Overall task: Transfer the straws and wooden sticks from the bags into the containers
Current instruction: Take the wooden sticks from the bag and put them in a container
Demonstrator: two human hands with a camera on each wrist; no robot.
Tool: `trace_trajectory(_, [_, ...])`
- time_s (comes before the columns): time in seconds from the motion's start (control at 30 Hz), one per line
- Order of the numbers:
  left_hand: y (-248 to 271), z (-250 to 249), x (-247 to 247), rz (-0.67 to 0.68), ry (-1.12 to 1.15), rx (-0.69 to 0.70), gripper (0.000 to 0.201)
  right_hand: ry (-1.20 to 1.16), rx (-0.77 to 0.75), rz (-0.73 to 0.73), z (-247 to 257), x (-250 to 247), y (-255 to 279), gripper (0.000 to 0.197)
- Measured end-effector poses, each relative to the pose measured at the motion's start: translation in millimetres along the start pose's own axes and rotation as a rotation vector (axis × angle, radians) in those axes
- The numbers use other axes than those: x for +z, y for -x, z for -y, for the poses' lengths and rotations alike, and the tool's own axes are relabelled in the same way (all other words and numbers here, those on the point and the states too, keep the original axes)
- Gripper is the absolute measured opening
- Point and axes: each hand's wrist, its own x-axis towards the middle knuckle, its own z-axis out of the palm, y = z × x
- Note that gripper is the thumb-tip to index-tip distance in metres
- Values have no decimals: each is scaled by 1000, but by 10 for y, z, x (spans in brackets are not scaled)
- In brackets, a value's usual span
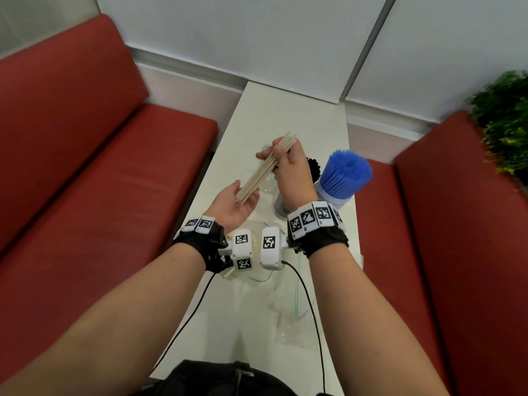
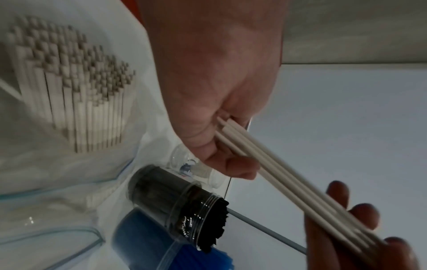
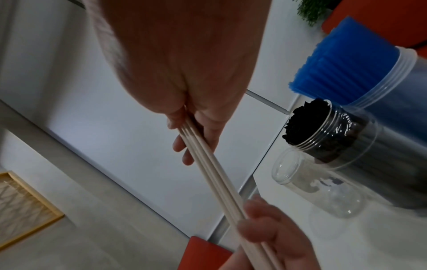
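**Stick bundle held between both hands, clear jar ahead**

Nearest the head camera, I am seeing a clear bag [image 1: 288, 307] lying flat on the white table [image 1: 285, 115], with a second bag of wooden sticks [image 2: 69, 87] lying under my wrists. Beyond that, I am cupping the left hand [image 1: 237, 202] palm-up with relaxed fingers, supporting the near ends of a small stick bundle [image 1: 267, 167]. I am pinching the bundle's far half with the right hand [image 1: 288, 164], fingers curled round it. Its long axis is running from near-left to far-right, tilted upward. An empty clear jar [image 3: 316, 184] is standing just below and right of the bundle, nearer the right hand. Behind it are standing the black straw jar [image 3: 335, 131] and the blue straw jar [image 1: 343, 178]. My judgement: the bundle needs turning upright before being lowered into the clear jar.
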Motion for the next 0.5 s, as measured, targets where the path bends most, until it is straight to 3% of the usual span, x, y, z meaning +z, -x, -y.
trace_trajectory(0.23, [-157, -44, -21, 51, -102, -80, 25, 26, 114, 198, -5, -39, -106, 9])
trace_trajectory(0.5, [-438, -119, -227, -80, -213, 6, 24, 183, 298, 453, 106, -255, -584, 4])
